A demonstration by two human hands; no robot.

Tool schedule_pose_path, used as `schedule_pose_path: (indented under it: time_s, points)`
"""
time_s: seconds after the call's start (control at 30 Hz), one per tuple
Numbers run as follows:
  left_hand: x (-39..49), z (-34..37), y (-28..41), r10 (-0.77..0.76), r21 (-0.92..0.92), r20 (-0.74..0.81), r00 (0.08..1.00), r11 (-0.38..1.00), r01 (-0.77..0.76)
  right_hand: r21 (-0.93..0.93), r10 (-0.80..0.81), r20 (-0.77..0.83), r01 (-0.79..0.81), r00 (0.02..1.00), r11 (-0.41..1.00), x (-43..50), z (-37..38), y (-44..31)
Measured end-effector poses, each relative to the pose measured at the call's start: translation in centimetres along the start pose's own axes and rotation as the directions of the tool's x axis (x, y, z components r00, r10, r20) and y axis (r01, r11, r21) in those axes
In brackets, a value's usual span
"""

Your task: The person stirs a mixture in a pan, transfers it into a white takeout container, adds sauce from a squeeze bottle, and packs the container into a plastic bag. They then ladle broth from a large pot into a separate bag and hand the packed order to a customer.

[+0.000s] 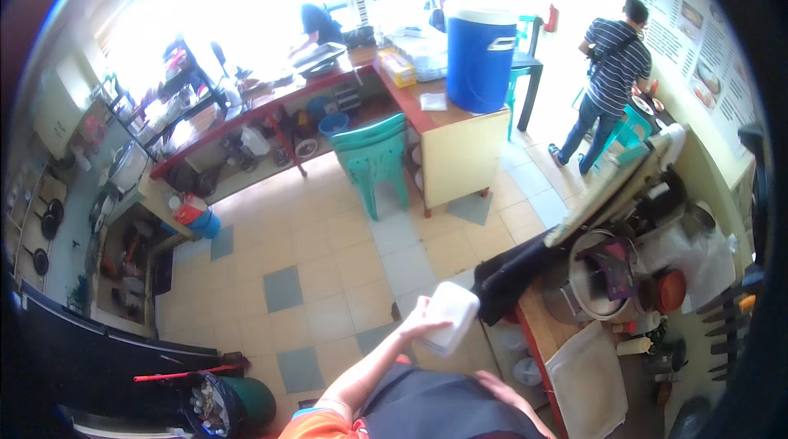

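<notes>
My left hand [425, 321] grips a white lidded food container [452, 319], which looks like foam, in front of my body. The container is tilted, and whatever it holds is hidden. Low at my right side, my right hand [494, 385] hangs by the dark apron [443, 405] with nothing seen in it; its fingers are partly blurred. To the right of that hand stands a wooden counter with a red edge [534, 340], bearing a white cutting board [588, 377] and a large metal pot [600, 273].
A green bin [249, 402] with trash stands at lower left, a red-handled broom [184, 372] across it. Stacked green plastic chairs [372, 159] are beside a counter bearing a blue water cooler [481, 60]. A person in a striped shirt [615, 60] stands by the far right wall. Knives [726, 328] hang at right.
</notes>
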State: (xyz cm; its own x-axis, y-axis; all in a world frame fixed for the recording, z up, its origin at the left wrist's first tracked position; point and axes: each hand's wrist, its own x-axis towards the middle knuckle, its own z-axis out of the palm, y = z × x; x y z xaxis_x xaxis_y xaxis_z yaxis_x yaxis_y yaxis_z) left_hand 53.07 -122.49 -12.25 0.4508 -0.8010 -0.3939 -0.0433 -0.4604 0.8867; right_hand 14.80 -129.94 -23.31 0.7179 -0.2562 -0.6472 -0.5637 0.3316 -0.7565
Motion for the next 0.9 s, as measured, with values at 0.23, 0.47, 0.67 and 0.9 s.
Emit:
schedule_pose_path:
  time_s: [0.23,0.47,0.67,0.9]
  points:
    - [-0.7,-14.7,-2.7,-0.111,-0.279,-0.155,0.982,0.958,0.064,-0.267,0.236,0.097,-0.203,0.967,0.942,7.3,6.9,-5.6]
    - [2.2,-12.3,-1.5,-0.018,-0.131,0.008,1.000,0.991,0.019,-0.214,0.260,-0.295,-0.328,0.920,0.920,6.5,5.2,1.9]
    - [3.4,0.0,3.1,0.075,0.080,0.336,0.939,0.991,-0.108,0.407,0.272,-0.280,-0.143,0.921,0.902,-2.8,5.9,0.5]
    - [1.9,22.9,4.0,0.067,-0.059,0.671,0.738,0.998,-0.038,0.155,-0.085,-0.743,0.294,0.663,0.943,-17.0,-8.4,-7.8]
